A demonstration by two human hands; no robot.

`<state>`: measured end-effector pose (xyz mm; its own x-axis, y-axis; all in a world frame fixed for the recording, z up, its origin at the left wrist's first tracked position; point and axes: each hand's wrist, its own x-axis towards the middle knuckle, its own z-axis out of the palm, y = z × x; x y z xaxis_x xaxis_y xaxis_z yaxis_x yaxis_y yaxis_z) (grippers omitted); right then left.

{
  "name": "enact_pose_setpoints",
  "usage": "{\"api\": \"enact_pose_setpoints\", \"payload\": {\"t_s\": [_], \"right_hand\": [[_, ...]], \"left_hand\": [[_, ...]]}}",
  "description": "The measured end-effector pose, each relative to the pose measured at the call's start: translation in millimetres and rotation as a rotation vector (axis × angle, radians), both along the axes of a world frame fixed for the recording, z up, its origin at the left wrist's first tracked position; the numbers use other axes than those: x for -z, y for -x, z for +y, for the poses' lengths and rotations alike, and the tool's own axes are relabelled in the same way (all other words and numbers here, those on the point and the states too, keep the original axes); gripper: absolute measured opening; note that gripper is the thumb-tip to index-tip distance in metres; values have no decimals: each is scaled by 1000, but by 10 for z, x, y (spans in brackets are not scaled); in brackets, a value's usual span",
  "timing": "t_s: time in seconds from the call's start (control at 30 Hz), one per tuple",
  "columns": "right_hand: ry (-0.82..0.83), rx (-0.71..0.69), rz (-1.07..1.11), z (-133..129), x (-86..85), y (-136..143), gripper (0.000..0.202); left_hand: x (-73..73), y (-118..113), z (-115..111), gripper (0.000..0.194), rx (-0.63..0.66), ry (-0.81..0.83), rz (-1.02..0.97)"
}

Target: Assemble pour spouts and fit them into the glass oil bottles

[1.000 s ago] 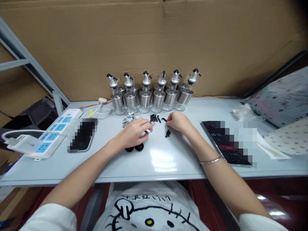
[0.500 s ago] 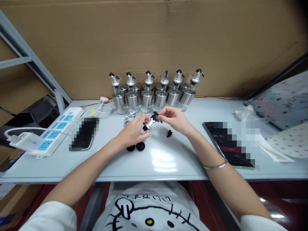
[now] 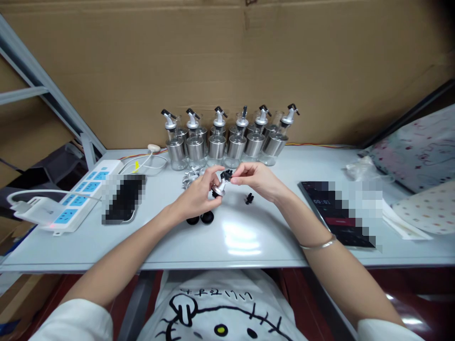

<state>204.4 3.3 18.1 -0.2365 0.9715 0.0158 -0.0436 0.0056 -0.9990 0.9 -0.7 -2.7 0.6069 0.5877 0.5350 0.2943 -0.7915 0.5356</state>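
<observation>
My left hand (image 3: 201, 192) grips a silver pourer spout (image 3: 219, 189) with a black base, tilted above the table. The thumb and forefinger of my right hand (image 3: 254, 179) are pinched together at the spout's upper end, beside small black parts (image 3: 226, 175); what they hold is too small to make out. Another small cluster of black pieces (image 3: 249, 198) lies on the table below my right hand. Two round black caps (image 3: 207, 217) sit below my left hand. Silver spout pieces (image 3: 191, 176) lie behind my left hand, partly covered by it.
Steel-and-glass bottles (image 3: 216, 147) stand in rows at the back, the front ones topped with pourers. On the left are a power strip (image 3: 87, 194), a white cable and a phone (image 3: 124, 199). A larger phone (image 3: 337, 213) and clear plastic (image 3: 362, 169) lie on the right.
My right hand has shifted slightly left and down, and the black lever piece it held up is now down at the spout's top. My left hand still grips the spout.
</observation>
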Motion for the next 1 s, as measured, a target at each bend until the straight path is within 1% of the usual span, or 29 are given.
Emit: {"api": "enact_pose_setpoints", "payload": {"t_s": [0.1, 0.23, 0.4, 0.5, 0.67, 0.73, 0.8, 0.93, 1.0], "right_hand": [[-14, -14, -52, -14, -5, 21, 29], [-25, -52, -93, -42, -20, 50, 32], [-49, -81, -76, -54, -29, 54, 32], [-59, -77, -71, -47, -28, 49, 32], [-50, -68, -44, -29, -15, 38, 32], [-27, -103, -23, -29, -9, 30, 33], [3, -175, 8, -41, -9, 22, 33], [87, -340, 139, -78, -14, 20, 29], [114, -388, 204, -85, -8, 20, 28]], "left_hand": [[-4, 1, -7, 60, -10, 1, -9], [-21, 4, -20, 61, -37, 1, 18], [-43, 5, -27, 51, -74, -82, 65], [-38, 6, -31, 50, -119, -121, 78], [-34, 9, -41, 47, -169, -119, 64], [-47, 9, -49, 47, -170, -115, 57], [-65, 9, -59, 47, -166, -111, 46], [-102, 5, -72, 48, -163, -77, 31], [-112, 4, -70, 49, -148, -54, 39]]}}
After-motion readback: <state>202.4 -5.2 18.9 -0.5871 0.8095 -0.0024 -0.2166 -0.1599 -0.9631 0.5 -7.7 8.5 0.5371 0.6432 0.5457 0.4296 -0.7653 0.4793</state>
